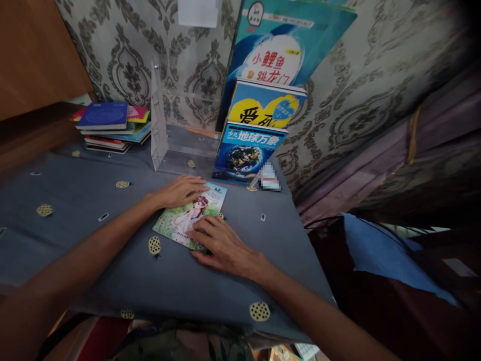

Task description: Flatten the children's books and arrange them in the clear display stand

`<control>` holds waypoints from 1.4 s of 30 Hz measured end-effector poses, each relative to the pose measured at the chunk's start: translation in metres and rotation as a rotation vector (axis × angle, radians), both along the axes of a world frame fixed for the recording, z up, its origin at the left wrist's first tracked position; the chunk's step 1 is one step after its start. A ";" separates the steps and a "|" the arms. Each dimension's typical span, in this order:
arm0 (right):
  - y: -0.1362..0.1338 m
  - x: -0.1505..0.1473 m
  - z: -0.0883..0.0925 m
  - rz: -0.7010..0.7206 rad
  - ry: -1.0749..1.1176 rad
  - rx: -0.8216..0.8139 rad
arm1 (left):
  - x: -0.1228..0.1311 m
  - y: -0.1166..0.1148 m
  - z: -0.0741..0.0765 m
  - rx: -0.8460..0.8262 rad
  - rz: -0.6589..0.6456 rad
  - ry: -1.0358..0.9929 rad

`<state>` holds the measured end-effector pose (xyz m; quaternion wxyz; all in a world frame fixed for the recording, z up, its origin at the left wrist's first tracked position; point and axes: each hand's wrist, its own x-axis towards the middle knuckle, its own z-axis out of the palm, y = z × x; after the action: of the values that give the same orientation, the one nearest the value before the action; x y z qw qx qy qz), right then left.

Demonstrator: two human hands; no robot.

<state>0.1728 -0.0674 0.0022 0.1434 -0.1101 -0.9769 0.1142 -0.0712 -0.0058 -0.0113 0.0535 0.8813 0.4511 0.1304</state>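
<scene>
A thin paperback book (pixel 194 208) with a drawn girl on its pale green and blue cover lies on the cloth-covered table, turned at a slant. My left hand (pixel 182 191) rests across the book's upper left part, fingers stretched out towards its top edge. On the lower right part lies my right hand (pixel 221 244), its fingers spread over the cover and the thumb by the bottom edge. Just behind the book stands a clear plastic book rack (pixel 180 155). Its left side holds no books, while several books, including a blue one with a globe (pixel 244 154), stand in its right side.
A pile of books (pixel 103 116) sits at the table's back left. A small pixelated object (pixel 269 176) stands right of the rack. The grey tablecloth (pixel 112 255) reaches a right-hand edge, beyond which a blue cloth (pixel 383 253) lies. Patterned wallpaper rises behind.
</scene>
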 end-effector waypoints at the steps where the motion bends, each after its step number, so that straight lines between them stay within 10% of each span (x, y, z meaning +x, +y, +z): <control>1: 0.003 0.003 0.001 0.014 0.004 -0.013 | 0.000 -0.001 0.001 0.009 0.009 0.010; 22: 0.035 0.023 0.004 -0.003 0.062 -0.322 | 0.000 -0.004 0.004 0.133 0.059 0.106; 31: 0.056 0.027 -0.022 -0.321 0.156 -0.150 | -0.003 -0.034 0.001 0.065 -0.083 -0.082; 42: 0.049 0.026 -0.017 -0.354 0.084 -0.078 | -0.004 -0.047 0.012 0.032 -0.247 -0.255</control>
<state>0.1986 -0.0183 -0.0143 0.1976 -0.2808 -0.9302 0.1297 -0.0751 -0.0526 0.0004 0.1120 0.9070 0.3269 0.2409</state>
